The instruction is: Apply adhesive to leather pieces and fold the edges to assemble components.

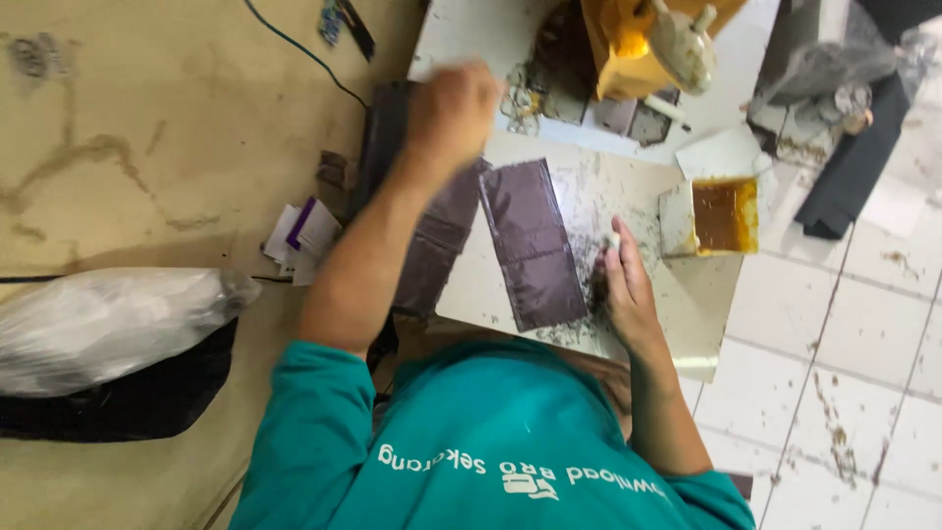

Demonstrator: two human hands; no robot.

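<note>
Brown leather panel (532, 245), stitched across its middle, lies flat on the pale work board (687, 294) between your two arms, its lower right edge just beside your right hand (623, 285), whose fingers are pressed together on a small pale tool (612, 238) at the board's dark, smeared patch. Your left hand (451, 108), blurred and curled so the grip cannot be told, hovers above a second dark panel (437, 245) near the yellow glue tray (724, 215).
</note>
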